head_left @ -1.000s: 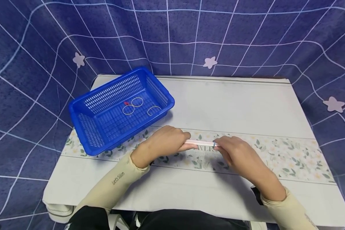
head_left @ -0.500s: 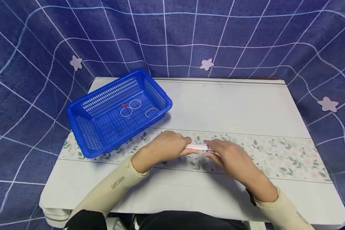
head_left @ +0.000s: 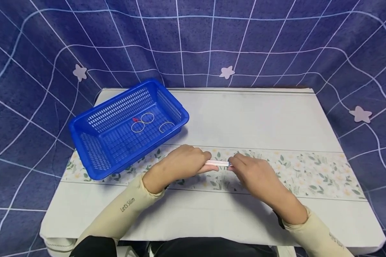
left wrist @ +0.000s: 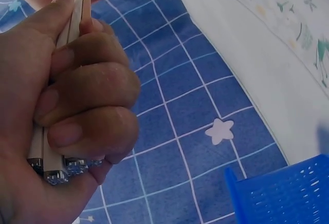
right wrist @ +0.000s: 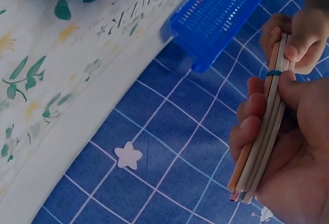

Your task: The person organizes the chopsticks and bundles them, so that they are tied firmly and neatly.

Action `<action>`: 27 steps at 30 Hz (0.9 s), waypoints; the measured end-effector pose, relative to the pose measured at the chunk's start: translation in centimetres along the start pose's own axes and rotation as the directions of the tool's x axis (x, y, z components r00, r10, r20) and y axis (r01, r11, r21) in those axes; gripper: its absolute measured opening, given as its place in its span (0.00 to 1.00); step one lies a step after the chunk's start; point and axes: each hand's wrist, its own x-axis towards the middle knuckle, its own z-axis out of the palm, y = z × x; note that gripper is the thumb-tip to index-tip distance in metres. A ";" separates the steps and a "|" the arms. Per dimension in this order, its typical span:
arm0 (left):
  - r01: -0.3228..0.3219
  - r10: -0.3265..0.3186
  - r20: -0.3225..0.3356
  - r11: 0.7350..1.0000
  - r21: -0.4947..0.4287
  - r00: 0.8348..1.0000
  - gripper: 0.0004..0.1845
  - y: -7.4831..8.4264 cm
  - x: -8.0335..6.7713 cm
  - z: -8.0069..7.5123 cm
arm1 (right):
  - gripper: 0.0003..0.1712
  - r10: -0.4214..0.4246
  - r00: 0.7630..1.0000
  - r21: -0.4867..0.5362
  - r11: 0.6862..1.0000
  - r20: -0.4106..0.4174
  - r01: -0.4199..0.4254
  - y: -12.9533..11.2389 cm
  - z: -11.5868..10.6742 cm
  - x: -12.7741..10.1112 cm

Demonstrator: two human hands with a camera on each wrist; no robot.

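A slim bundle of pale pencils (head_left: pixel 215 163) is held level between both hands above the floral strip of the table. My left hand (head_left: pixel 186 160) grips one end, its fingers curled round the pencils; shiny silvery ends (left wrist: pixel 56 176) poke out below those fingers in the left wrist view. My right hand (head_left: pixel 257 176) grips the other end, with its thumb and fingertips close by a blue-green rubber band (right wrist: pixel 273 73) wound round the bundle. One pencil (right wrist: pixel 241 167) looks more orange than the rest in the right wrist view. The hands hide much of the bundle.
At the left of the white table (head_left: pixel 244 117) stands a blue plastic basket (head_left: pixel 128 126), tilted at an angle. Several thin pale rings (head_left: pixel 137 126) and a small red item (head_left: pixel 135 120) lie inside. A blue grid-patterned cloth (head_left: pixel 199 43) hangs behind and beside the table.
The right hand has come closer to the left, and the rubber band sits nearer the left hand. Its fingers parted half a second ago and now pinch at the band. The head view has shifted slightly.
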 end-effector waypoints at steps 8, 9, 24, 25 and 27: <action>0.006 -0.004 0.038 0.999 -0.053 0.999 0.25 1.1 0.5 0.5 | 0.24 -0.035 0.999 0.027 0.999 0.024 0.034 -0.9 0.9 0.5; 0.017 -0.015 0.036 0.998 -0.059 0.999 0.25 1.1 0.4 0.5 | 0.24 -0.021 0.999 0.043 0.999 0.030 0.020 -0.8 0.9 0.4; 0.015 -0.015 -0.059 1.000 -0.003 0.998 0.23 -0.2 -0.8 0.4 | 0.28 0.135 0.989 0.129 0.981 0.065 -0.142 0.6 -1.0 0.6; 0.020 -0.021 -0.061 1.000 -0.013 0.998 0.23 -0.2 -0.9 0.5 | 0.28 0.209 0.975 0.182 0.959 0.071 -0.219 0.9 -1.5 0.5; 0.038 -0.041 -0.060 0.998 -0.043 0.997 0.23 -0.2 -1.1 0.6 | 0.29 0.357 0.931 0.341 0.869 0.072 -0.359 1.5 -2.2 0.2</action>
